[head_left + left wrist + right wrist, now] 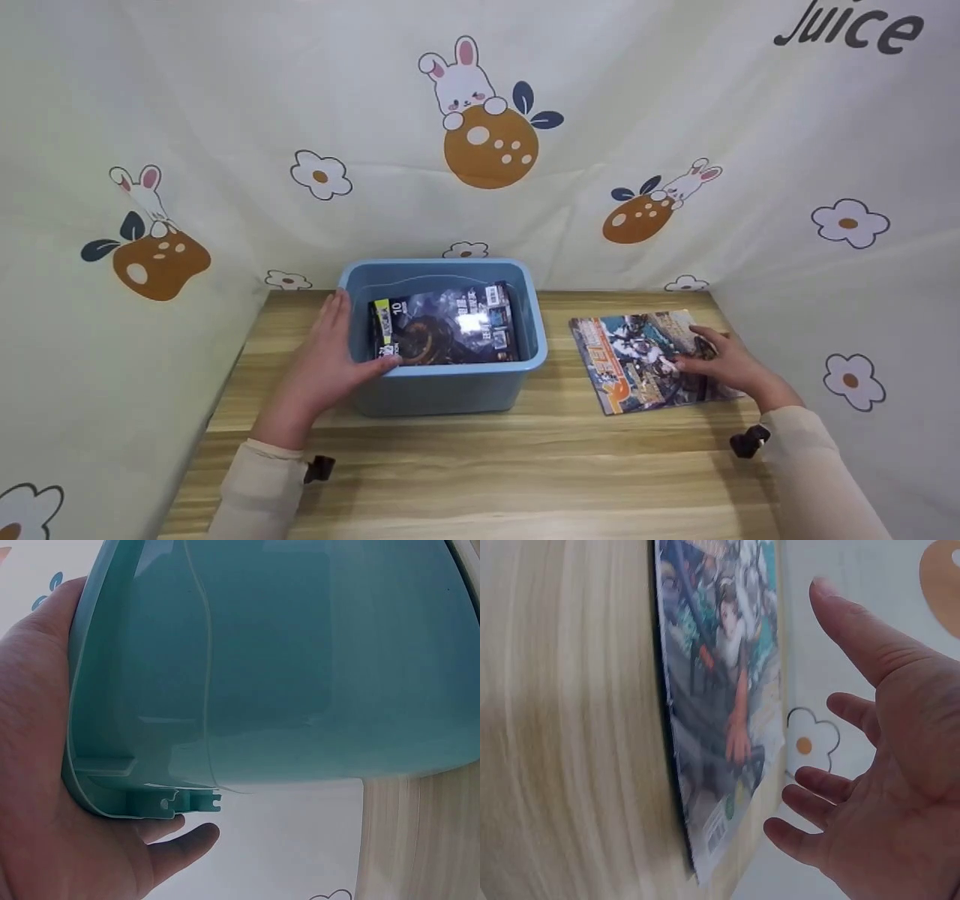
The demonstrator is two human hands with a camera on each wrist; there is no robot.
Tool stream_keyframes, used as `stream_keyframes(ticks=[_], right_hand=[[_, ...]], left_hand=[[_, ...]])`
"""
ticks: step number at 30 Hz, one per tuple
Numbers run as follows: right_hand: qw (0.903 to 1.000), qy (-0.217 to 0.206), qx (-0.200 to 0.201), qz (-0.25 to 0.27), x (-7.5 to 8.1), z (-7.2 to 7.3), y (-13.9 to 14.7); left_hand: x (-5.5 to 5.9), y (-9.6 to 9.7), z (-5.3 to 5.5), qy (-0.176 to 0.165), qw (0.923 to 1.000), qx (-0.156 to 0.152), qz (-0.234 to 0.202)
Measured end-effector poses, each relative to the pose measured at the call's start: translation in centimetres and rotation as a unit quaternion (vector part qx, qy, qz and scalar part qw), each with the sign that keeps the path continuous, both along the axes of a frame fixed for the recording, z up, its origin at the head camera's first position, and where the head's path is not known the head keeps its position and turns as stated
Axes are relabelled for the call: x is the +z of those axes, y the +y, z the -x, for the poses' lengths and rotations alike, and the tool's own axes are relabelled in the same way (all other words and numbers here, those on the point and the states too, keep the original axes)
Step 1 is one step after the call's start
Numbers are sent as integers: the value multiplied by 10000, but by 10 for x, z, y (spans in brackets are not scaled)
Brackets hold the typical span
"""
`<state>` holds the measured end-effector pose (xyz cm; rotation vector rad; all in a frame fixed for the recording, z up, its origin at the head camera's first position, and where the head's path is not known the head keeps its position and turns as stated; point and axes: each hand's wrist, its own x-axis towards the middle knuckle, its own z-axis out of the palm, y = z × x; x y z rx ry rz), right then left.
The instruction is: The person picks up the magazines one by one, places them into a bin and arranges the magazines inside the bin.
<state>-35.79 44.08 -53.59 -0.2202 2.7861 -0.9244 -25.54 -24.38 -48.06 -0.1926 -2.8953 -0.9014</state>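
A blue plastic storage bin (450,394) stands on the table, holding a dark-covered magazine (442,326) that faces up. My left hand (322,367) holds the bin's front left corner, thumb over the front rim and fingers along the left side. The left wrist view shows the bin wall (270,675) close up beside the palm (45,750). To the right, a colourful illustrated magazine (637,360) lies flat. My right hand (727,367) hovers over its right part, fingers spread. A gap shows between the right hand (885,757) and the magazine (720,690) in the right wrist view.
The wood-grain table (525,472) meets a pale curtain (390,202) at the back and both sides, printed with rabbits, oranges and flowers. Small black devices sit at the left wrist (320,469) and right wrist (748,442).
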Motion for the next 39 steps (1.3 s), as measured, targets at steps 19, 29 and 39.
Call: stream_keyframes(ticks=[19, 29, 39], right_hand=[[9865, -794, 97, -1432, 3, 11, 9], [9846, -1199, -170, -1257, -1, 20, 9], [9910, -1101, 97, -758, 4, 17, 4]], left_hand=[[-2, 2, 1, 47, 10000, 22, -29], [-2, 1, 0, 44, 10000, 67, 11], [1, 1, -1, 83, 10000, 24, 11]])
